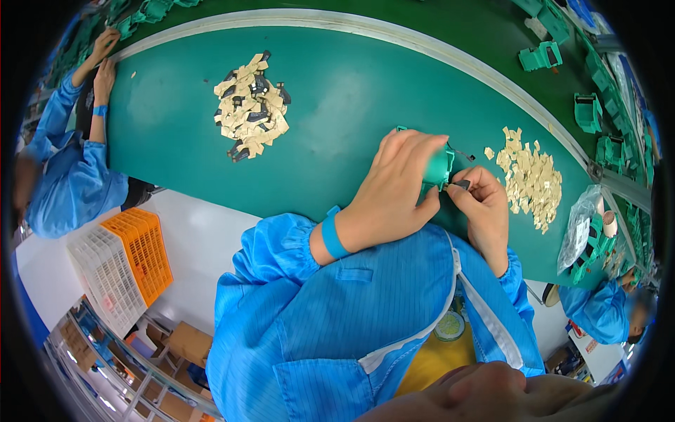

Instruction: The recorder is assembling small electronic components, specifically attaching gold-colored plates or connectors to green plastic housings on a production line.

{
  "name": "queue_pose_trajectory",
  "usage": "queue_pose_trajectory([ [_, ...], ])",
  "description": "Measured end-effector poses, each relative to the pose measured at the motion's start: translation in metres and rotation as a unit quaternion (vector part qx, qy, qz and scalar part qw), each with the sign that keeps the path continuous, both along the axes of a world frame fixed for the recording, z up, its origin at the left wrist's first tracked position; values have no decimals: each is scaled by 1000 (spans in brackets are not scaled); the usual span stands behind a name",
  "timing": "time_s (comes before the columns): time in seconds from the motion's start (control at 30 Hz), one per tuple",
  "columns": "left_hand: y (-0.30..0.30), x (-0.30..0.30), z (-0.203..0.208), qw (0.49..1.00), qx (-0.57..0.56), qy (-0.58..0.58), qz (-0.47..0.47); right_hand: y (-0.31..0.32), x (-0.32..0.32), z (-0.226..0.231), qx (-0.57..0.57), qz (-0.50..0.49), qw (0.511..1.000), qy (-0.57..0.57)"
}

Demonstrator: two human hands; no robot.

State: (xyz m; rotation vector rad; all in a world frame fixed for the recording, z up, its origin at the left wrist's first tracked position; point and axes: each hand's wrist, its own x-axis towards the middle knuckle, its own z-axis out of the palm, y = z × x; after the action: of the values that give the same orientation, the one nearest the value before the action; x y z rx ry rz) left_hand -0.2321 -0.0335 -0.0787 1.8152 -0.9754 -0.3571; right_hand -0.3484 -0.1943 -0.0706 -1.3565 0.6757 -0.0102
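Observation:
My left hand (pixel 387 193) is closed around a green plastic housing (pixel 439 169) above the green work mat, covering much of it. My right hand (pixel 486 205) pinches a small black part (pixel 461 184) between thumb and fingertips, right against the housing's near right side. Whether the part sits inside the housing or only touches it, I cannot tell. From the housing a thin dark wire (pixel 460 152) sticks out to the right. Beyond my right hand lies a heap of small cream paper pieces (pixel 531 176). Farther left is a pile of black parts mixed with cream pieces (pixel 252 105).
A pale rail (pixel 337 20) borders the mat's far side, with more green housings (pixel 540 56) beyond it. A clear plastic bag (pixel 579 228) lies at the right. Co-workers in blue sit at left (pixel 77 176) and right (pixel 601 313). Orange (pixel 140 257) and white crates stand lower left.

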Motion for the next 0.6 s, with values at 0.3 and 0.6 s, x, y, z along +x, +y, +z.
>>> queue_pose_trajectory([
  [0.3, -1, -2, 0, 1000, 2, -7, 9, 4, 1, 2, -6, -11, 1000, 4],
  [0.6, 0, -3, -4, 999, 40, -25, 25, 6, 4, -2, -9, -11, 1000, 8],
])
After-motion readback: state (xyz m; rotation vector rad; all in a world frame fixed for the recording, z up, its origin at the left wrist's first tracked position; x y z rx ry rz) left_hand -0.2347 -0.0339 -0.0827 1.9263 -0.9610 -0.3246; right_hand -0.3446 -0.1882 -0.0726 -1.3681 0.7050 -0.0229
